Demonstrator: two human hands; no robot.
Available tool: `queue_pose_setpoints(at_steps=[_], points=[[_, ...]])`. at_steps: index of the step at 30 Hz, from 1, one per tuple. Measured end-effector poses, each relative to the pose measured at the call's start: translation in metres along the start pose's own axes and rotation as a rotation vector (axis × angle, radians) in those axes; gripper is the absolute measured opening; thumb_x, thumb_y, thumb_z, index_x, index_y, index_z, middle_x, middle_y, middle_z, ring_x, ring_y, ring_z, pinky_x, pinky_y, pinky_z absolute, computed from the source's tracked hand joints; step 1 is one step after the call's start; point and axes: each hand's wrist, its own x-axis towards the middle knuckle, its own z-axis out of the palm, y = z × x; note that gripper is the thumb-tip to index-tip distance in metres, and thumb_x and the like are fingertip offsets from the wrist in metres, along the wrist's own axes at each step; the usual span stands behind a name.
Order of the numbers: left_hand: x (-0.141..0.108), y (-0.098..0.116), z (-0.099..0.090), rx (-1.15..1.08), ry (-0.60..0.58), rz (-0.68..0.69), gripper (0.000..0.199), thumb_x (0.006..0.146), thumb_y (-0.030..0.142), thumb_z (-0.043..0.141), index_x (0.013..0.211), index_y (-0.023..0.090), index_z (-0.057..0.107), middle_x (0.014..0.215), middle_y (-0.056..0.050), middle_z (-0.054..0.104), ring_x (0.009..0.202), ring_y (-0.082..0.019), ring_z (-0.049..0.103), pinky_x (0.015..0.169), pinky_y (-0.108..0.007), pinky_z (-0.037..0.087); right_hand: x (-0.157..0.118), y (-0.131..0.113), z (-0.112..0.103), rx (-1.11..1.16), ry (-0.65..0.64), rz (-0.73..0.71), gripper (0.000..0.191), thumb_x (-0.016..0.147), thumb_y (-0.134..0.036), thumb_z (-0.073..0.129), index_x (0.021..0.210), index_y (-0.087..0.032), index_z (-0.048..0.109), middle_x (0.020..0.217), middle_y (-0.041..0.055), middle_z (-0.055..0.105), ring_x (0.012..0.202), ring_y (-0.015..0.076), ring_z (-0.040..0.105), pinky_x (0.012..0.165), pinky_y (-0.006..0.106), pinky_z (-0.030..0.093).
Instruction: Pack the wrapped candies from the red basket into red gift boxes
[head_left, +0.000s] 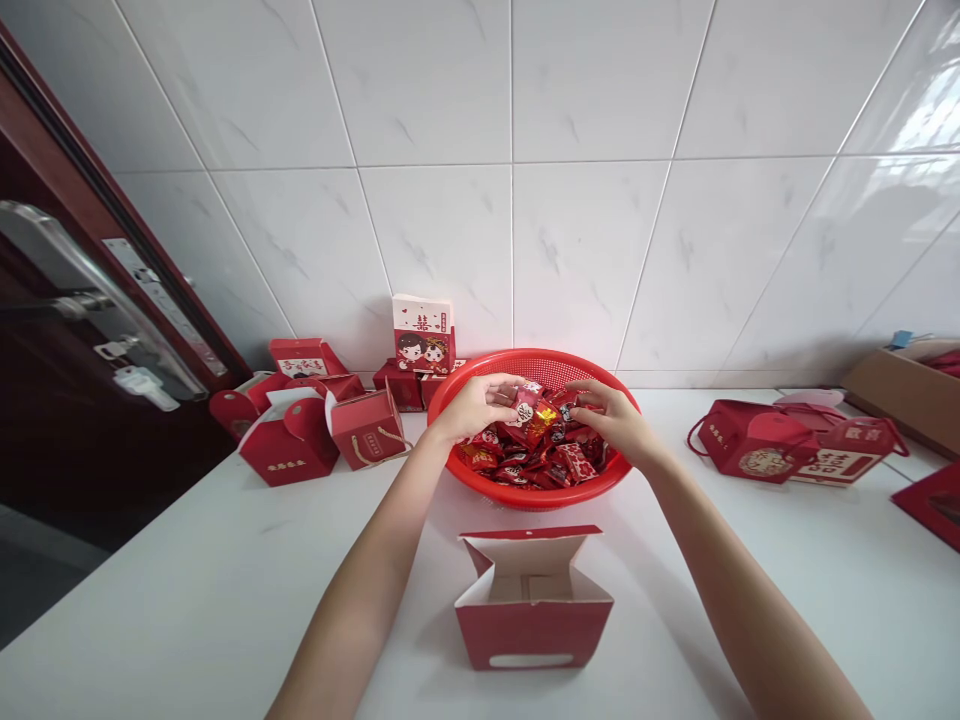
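Note:
A red plastic basket [540,500] with perforated sides holds a heap of wrapped candies [517,470], mostly red with some gold. Over its left half, my left hand [480,405] pinches a red and white wrapped candy [526,400] between thumb and fingers. My right hand [611,415] is over the right half, its fingertips closed at a small dark and white wrapped candy [565,411]. In front of the basket stands an open red gift box [534,635] with a white inside. Its visible inside holds nothing, and neither hand touches it.
Several red gift boxes [289,450] stand at the left, and a printed box [424,335] is stacked by the wall. More red boxes [757,440] with cord handles sit at the right, near a cardboard carton [900,390]. A dark door [67,400] borders the left.

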Motion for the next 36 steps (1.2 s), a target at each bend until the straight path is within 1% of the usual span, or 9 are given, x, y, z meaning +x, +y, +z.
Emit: queue_pose_setpoints(at_steps=[4, 8, 13, 19, 23, 26, 29, 33, 36], points=[[-0.001, 0.004, 0.002, 0.039, -0.005, -0.027, 0.052, 0.066, 0.006, 0.071, 0.117, 0.018, 0.075, 0.113, -0.006, 0.076, 0.099, -0.021, 0.070, 0.089, -0.034, 0.058, 0.000, 0.000, 0.001, 0.045, -0.053, -0.033, 0.027, 0.079, -0.021, 0.065, 0.105, -0.019, 0.066, 0.112, 0.0096, 0.073, 0.101, 0.0248, 0.070, 0.081, 0.041, 0.066], [-0.001, 0.005, 0.002, -0.038, 0.010, -0.045, 0.049, 0.064, 0.006, 0.070, 0.111, 0.020, 0.076, 0.106, -0.003, 0.077, 0.098, -0.021, 0.071, 0.090, -0.035, 0.057, -0.001, 0.001, 0.000, 0.028, -0.073, -0.051, 0.024, 0.078, -0.024, 0.068, 0.102, -0.020, 0.066, 0.108, 0.0081, 0.074, 0.098, 0.0235, 0.071, 0.082, 0.040, 0.066], [0.001, 0.002, 0.001, -0.194, 0.035, -0.013, 0.039, 0.063, 0.013, 0.077, 0.102, 0.018, 0.076, 0.089, -0.002, 0.075, 0.088, -0.020, 0.070, 0.089, -0.035, 0.055, 0.000, 0.002, -0.001, 0.103, -0.065, -0.068, 0.033, 0.074, -0.031, 0.078, 0.102, -0.023, 0.065, 0.103, 0.0063, 0.075, 0.092, 0.0242, 0.073, 0.081, 0.042, 0.065], [-0.002, 0.009, 0.007, -0.406, -0.015, -0.028, 0.036, 0.066, 0.019, 0.082, 0.101, 0.016, 0.074, 0.097, -0.003, 0.073, 0.091, -0.018, 0.067, 0.091, -0.036, 0.053, -0.002, -0.004, 0.003, 0.142, -0.060, -0.105, 0.040, 0.071, -0.037, 0.083, 0.105, -0.024, 0.064, 0.100, 0.0058, 0.075, 0.091, 0.0250, 0.072, 0.079, 0.044, 0.064], [-0.003, 0.015, 0.014, -0.492, -0.029, -0.038, 0.037, 0.062, 0.022, 0.087, 0.097, 0.015, 0.075, 0.093, -0.003, 0.073, 0.088, -0.017, 0.067, 0.089, -0.036, 0.054, -0.004, -0.008, 0.009, 0.168, -0.013, -0.113, 0.039, 0.067, -0.034, 0.085, 0.099, -0.022, 0.066, 0.096, 0.0058, 0.074, 0.090, 0.0256, 0.072, 0.074, 0.041, 0.062], [-0.004, 0.016, 0.018, -0.466, 0.042, 0.001, 0.038, 0.057, 0.022, 0.089, 0.092, 0.015, 0.075, 0.083, 0.000, 0.071, 0.080, -0.015, 0.066, 0.081, -0.031, 0.054, -0.006, -0.011, 0.011, 0.240, -0.038, -0.101, 0.040, 0.066, -0.032, 0.086, 0.098, -0.022, 0.065, 0.090, 0.0037, 0.075, 0.084, 0.0231, 0.071, 0.073, 0.038, 0.059], [-0.005, 0.016, 0.022, -0.404, 0.111, 0.043, 0.042, 0.057, 0.024, 0.090, 0.095, 0.015, 0.076, 0.079, 0.001, 0.071, 0.076, -0.015, 0.065, 0.077, -0.030, 0.053, -0.007, -0.014, 0.010, 0.289, -0.065, -0.090, 0.040, 0.067, -0.033, 0.086, 0.099, -0.022, 0.065, 0.086, 0.0017, 0.075, 0.075, 0.0195, 0.069, 0.071, 0.035, 0.056], [-0.006, 0.019, 0.027, -0.353, 0.133, 0.072, 0.045, 0.059, 0.025, 0.088, 0.101, 0.015, 0.077, 0.083, -0.002, 0.074, 0.079, -0.018, 0.068, 0.081, -0.034, 0.056, -0.007, -0.017, 0.010, 0.323, 0.021, -0.052, 0.043, 0.060, -0.035, 0.091, 0.093, -0.022, 0.066, 0.085, 0.0013, 0.075, 0.070, 0.0168, 0.066, 0.064, 0.031, 0.051], [-0.006, 0.022, 0.030, -0.363, 0.198, 0.091, 0.042, 0.060, 0.024, 0.087, 0.099, 0.015, 0.077, 0.085, -0.003, 0.075, 0.083, -0.020, 0.070, 0.085, -0.037, 0.056, -0.006, -0.021, 0.010, 0.414, 0.077, -0.027, 0.044, 0.055, -0.038, 0.094, 0.086, -0.021, 0.067, 0.085, 0.0014, 0.074, 0.073, 0.0172, 0.067, 0.067, 0.031, 0.053]])
